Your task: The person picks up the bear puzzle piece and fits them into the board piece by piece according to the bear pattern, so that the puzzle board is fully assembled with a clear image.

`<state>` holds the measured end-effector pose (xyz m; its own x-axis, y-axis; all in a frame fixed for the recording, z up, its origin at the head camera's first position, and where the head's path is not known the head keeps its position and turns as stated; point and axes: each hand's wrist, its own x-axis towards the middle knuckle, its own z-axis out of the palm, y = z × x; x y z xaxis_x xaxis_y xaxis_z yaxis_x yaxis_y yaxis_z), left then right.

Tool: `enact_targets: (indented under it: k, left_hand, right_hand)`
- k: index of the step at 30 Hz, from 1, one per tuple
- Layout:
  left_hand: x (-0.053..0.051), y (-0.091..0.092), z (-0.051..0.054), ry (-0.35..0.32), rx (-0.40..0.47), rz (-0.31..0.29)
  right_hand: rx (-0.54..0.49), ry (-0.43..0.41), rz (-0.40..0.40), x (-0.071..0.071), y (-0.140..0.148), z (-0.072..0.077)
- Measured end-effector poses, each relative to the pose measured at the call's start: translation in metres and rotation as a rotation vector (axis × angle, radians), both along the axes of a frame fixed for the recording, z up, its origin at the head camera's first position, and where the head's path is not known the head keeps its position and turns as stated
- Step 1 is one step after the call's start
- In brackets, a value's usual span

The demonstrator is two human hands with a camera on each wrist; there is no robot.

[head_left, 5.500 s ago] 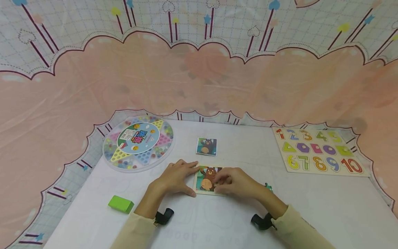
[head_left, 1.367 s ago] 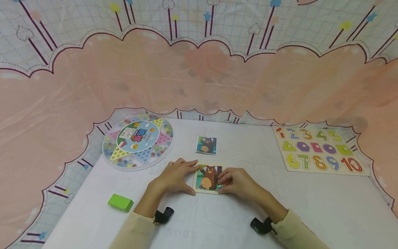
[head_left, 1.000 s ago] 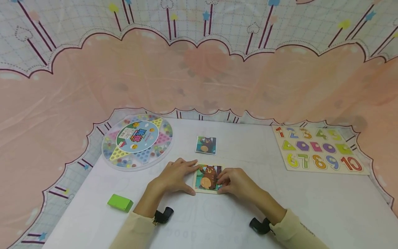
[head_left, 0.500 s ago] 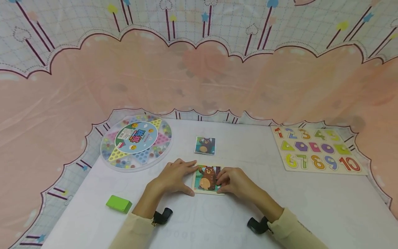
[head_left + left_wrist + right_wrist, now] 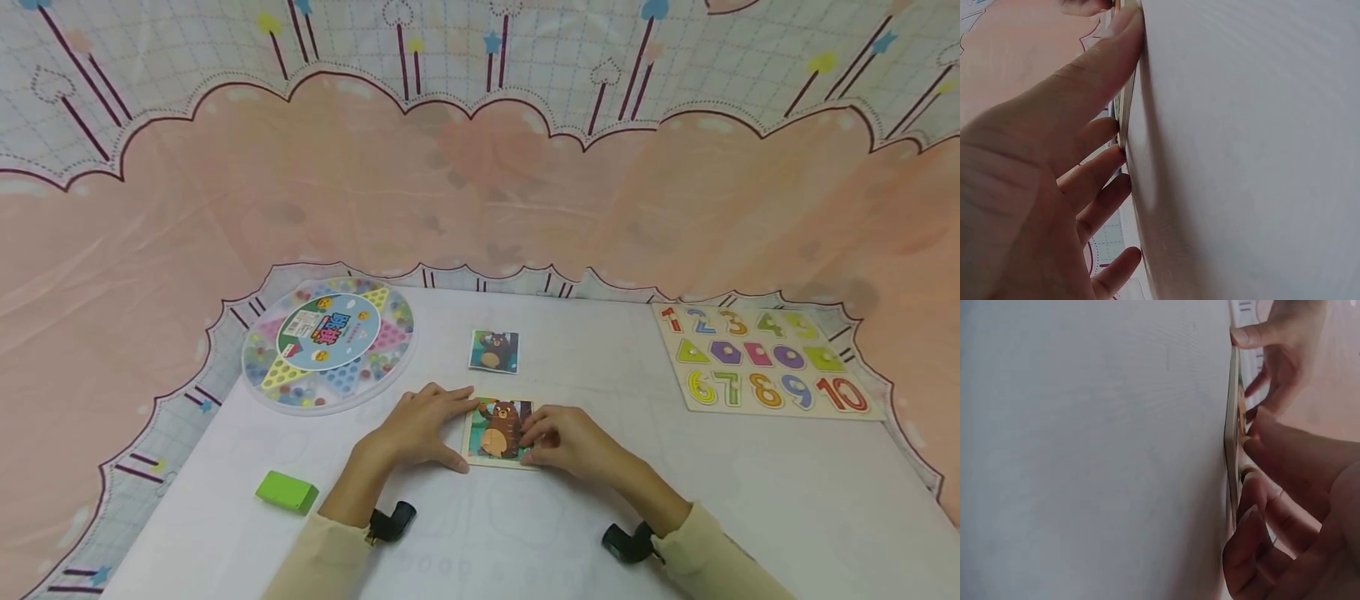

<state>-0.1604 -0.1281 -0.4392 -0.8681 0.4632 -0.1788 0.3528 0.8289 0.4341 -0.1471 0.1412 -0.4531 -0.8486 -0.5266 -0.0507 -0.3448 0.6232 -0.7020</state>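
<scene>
A small bear jigsaw puzzle [image 5: 497, 432] in a pale wooden frame lies flat on the white table, between both hands. My left hand [image 5: 423, 427] steadies its left side, fingers spread, with the thumb at the lower left corner and the index at the upper left. On the right side, the curled fingers and thumb of my right hand [image 5: 576, 442] pinch a puzzle piece at the board, mostly hidden by the fingertips. In the right wrist view the frame [image 5: 1231, 419] shows edge-on beside the fingers. Behind the puzzle lies a matching bear picture card [image 5: 494, 352].
A round Chinese checkers set [image 5: 327, 346] with coloured marbles lies at the back left. A wooden number and shape board [image 5: 765, 358] sits at the back right. Near the left forearm is a green block [image 5: 287, 492]. A patterned pink cloth [image 5: 360, 192] hangs behind the table.
The green piece lying beside my right forearm several seconds ago is gone from there. My right hand has shifted slightly rightward to the puzzle's right side; during the last second both hands barely move.
</scene>
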Motion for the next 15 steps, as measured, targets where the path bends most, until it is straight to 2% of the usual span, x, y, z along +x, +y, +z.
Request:
enact_targets:
  k: [5,8,15]
  left_hand:
    - [0.001,0.0,-0.001,-0.001,0.005,0.003]
    - [0.001,0.0,-0.001,-0.002,0.01,0.006]
    - [0.005,-0.001,-0.005,-0.002,0.01,0.011]
  right_hand:
    - [-0.036,-0.029,0.049,0.004,0.015,0.0]
    - [-0.047,-0.036,0.049,0.007,0.024,0.001]
    - [-0.014,-0.039,-0.093,0.014,0.042,0.003]
